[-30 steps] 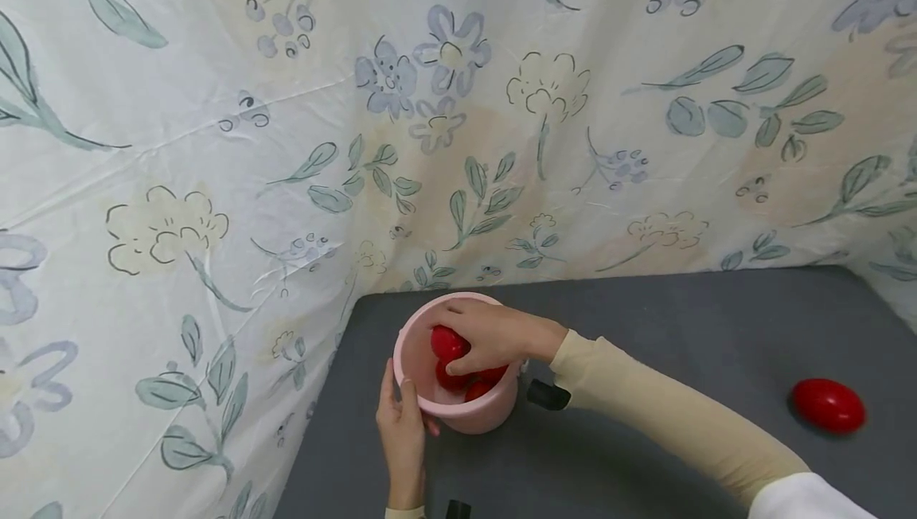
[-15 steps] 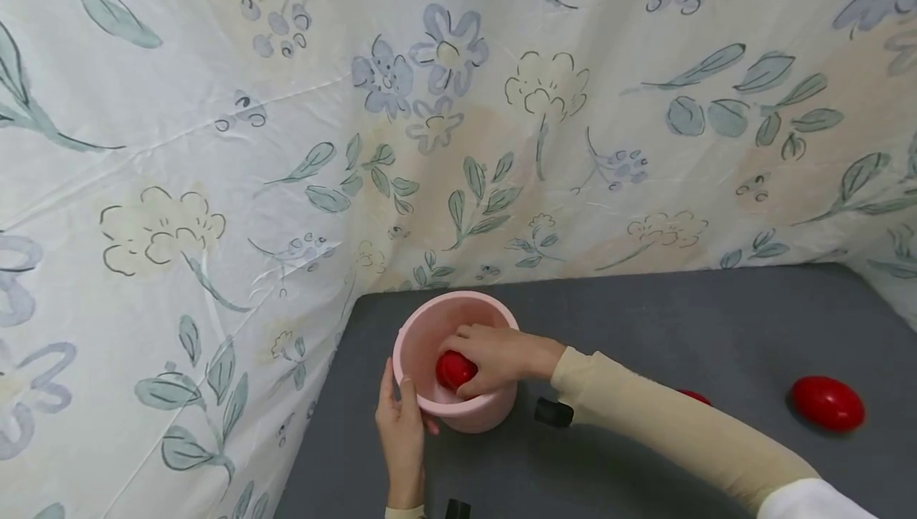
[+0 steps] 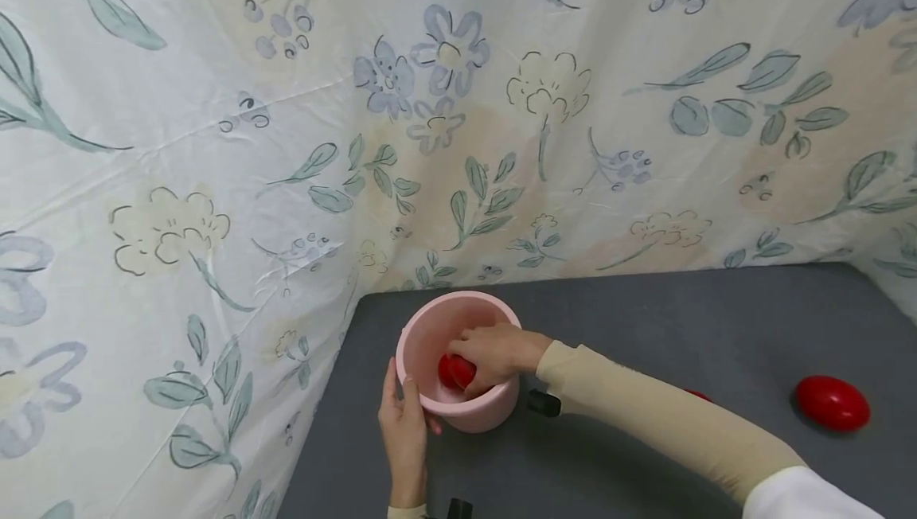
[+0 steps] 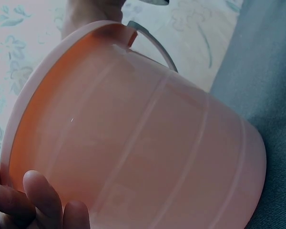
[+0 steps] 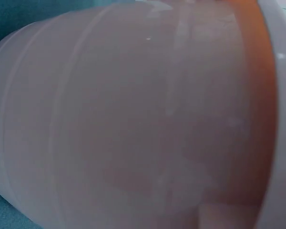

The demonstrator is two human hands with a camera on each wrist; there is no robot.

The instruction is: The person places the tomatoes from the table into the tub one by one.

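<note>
A pink bucket stands upright on the dark grey tabletop in the head view. My left hand grips its rim on the near left side, thumb up at the edge and other fingers along the outside wall. My right hand reaches over the right rim into the bucket, its fingers curled round a glossy red egg-shaped thing. Just left of that, another red egg shows at the bottom. In the left wrist view, fingertips lie against the bucket. The bucket's wall hides the right fingers from the right wrist view.
Another large red egg lies on the table at the far right. A sliver of red peeks out behind the right sleeve. Floral cloth hangs behind and to the left. A handle joins the bucket near its rim.
My right hand has gone lower into the bucket, and fewer red eggs show inside it. A bit of red now shows behind the right sleeve. My left hand keeps its grip on the rim.
</note>
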